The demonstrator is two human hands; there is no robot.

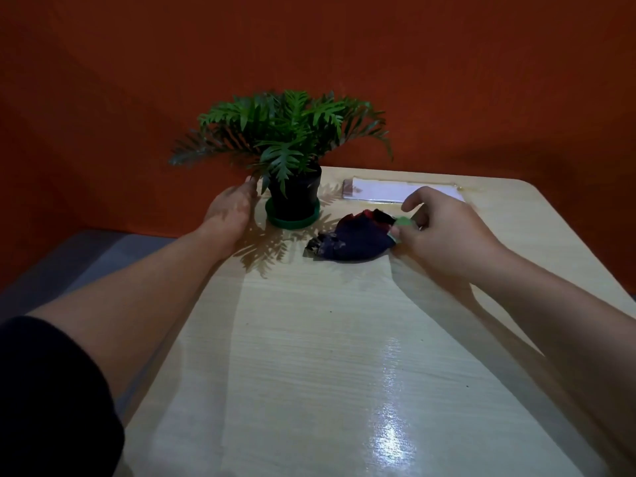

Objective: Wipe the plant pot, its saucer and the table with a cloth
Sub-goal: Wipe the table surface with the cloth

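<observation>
Black plant pot [295, 192] upright in green saucer [292, 218] at table's [309, 356] far side; crumpled dark cloth [351, 241] just right, lying on pale wood-grain top.

Left hand [229, 208] reaches forward flat; right hand [444, 235] curls, pinching.

Dim room, orange-red wall [447, 80] behind, grey floor [69, 263] at left, bright glare low on glossy wood surface

A flat white paper packet [395, 192] in a clear plastic sleeve, with a brownish strip at its left end, is laid near the far edge. An orange-red wall [447, 80] is seen behind. A grey floor [69, 263] is shown at the left.
</observation>
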